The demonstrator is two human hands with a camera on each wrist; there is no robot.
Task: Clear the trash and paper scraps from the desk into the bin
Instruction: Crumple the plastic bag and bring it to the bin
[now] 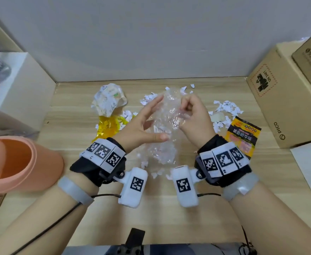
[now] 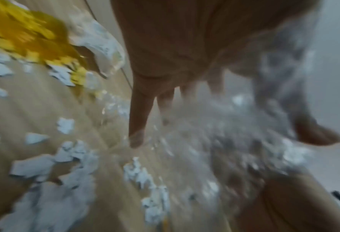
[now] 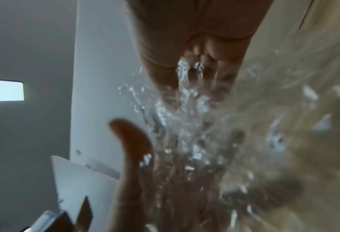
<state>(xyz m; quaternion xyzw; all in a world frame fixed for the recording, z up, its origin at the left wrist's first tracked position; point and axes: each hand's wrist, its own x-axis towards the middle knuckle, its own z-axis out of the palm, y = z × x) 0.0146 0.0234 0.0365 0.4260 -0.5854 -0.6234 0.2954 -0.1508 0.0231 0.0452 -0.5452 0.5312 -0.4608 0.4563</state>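
A crumpled clear plastic wrap (image 1: 166, 124) hangs between my hands over the middle of the wooden desk (image 1: 169, 208). My right hand (image 1: 188, 111) pinches its upper right part with curled fingers; the right wrist view shows the wrap (image 3: 177, 113) running down from my fingers (image 3: 214, 69). My left hand (image 1: 147, 124) is spread with straight fingers against the wrap's left side, thumb under it. White paper scraps (image 1: 224, 109) lie scattered around. A crumpled white paper wrapper (image 1: 108, 100), a yellow foil wrapper (image 1: 110, 124) and an orange snack packet (image 1: 243, 137) lie on the desk.
An orange bin (image 1: 20, 162) stands at the desk's left edge, its mouth toward me. Cardboard boxes (image 1: 287, 92) fill the right side. A white box (image 1: 20, 83) sits at the back left. A grey wall closes the back.
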